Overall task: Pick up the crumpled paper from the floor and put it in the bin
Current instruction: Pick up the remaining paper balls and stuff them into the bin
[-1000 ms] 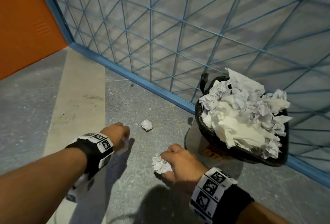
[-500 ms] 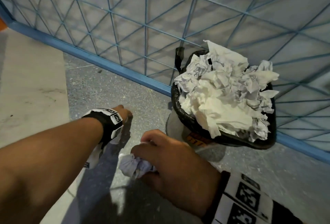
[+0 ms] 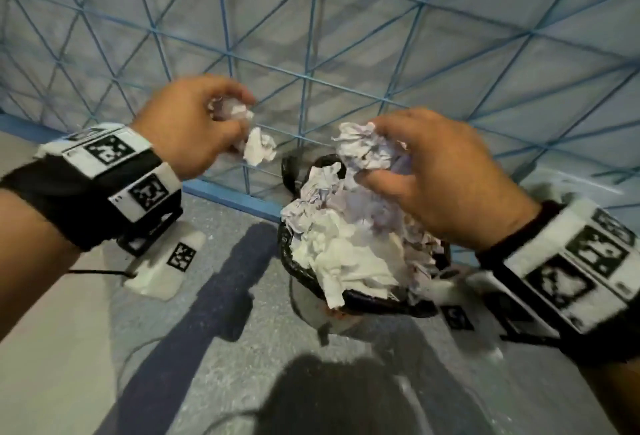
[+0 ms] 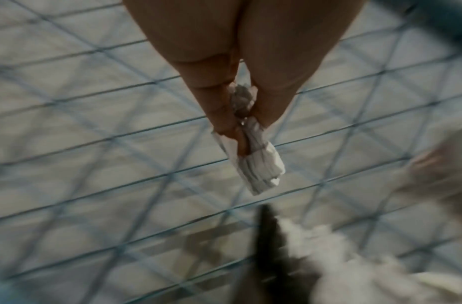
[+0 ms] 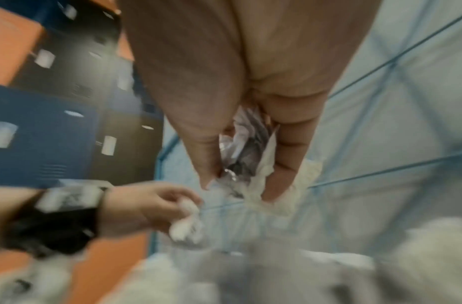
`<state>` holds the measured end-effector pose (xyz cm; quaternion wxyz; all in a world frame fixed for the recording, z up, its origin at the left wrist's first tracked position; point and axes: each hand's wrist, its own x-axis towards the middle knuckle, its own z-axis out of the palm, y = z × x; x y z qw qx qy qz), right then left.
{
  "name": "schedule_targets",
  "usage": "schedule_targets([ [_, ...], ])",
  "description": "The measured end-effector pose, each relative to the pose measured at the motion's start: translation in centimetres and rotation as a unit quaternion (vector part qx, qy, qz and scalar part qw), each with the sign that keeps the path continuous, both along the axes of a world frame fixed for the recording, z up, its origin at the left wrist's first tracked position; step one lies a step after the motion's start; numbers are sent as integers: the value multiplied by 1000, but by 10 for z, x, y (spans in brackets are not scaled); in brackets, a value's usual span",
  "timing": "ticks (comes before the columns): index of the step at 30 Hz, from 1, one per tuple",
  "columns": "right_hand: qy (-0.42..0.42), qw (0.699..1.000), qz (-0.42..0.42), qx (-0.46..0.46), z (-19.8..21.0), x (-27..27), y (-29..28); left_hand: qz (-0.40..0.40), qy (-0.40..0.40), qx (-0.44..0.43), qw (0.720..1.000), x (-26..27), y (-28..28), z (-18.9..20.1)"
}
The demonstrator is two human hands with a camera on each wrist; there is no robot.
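My left hand [image 3: 221, 123] pinches a small crumpled white paper [image 3: 258, 149], held in the air just left of the bin. The left wrist view shows that paper [image 4: 255, 162] squeezed between thumb and fingers. My right hand [image 3: 408, 161] grips a larger crumpled paper [image 3: 363, 150] directly above the bin's heap; in the right wrist view this paper [image 5: 240, 156] sits between curled fingers. The black-lined bin [image 3: 301, 265] stands on the floor against the blue mesh fence, heaped above its rim with crumpled paper [image 3: 346, 237].
A blue wire mesh fence [image 3: 311, 36] with a blue base rail [image 3: 221, 192] runs right behind the bin. Grey speckled floor [image 3: 214, 365] lies in front, with a paler strip [image 3: 52, 348] at the left. Blue and orange lockers [image 5: 42, 133] appear in the right wrist view.
Both hands have risen from the floor with their papers. The right hand now hovers over the bin's heap and the left hand is beside it. The view has closed in on the bin.
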<state>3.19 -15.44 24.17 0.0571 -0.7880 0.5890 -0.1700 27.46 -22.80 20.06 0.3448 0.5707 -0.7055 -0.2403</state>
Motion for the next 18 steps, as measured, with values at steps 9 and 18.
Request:
schedule_targets([
  [9, 103, 979, -28, 173, -62, -41, -41, -228, -295, 7, 928, -118, 7, -12],
  [18, 144, 970, -27, 195, -68, -40, -31, -154, -343, 64, 924, -130, -2, -30],
])
